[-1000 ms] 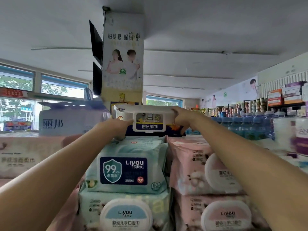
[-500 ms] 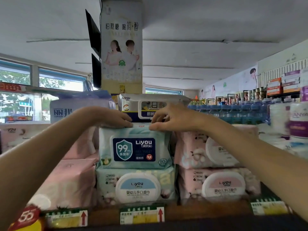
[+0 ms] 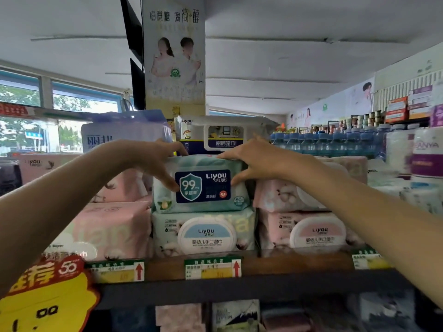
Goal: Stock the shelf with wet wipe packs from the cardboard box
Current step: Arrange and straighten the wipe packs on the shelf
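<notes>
Head camera: I see my left hand [image 3: 153, 161] and right hand [image 3: 259, 159] each pinch a top corner of the teal wipe pack [image 3: 203, 185], mid-frame, stacked on the shelf [image 3: 263, 264].

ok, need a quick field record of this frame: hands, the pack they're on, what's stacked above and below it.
left hand: fingers over top left edge of the teal 99% pack, thumb on its front
right hand: fingers on its top right edge, thumb on its front
above: white kitchen wipes pack
below: blue-lid baby wipes pack
right neighbour: pink packs, two high
support: shelf with price tags on its edge
</notes>
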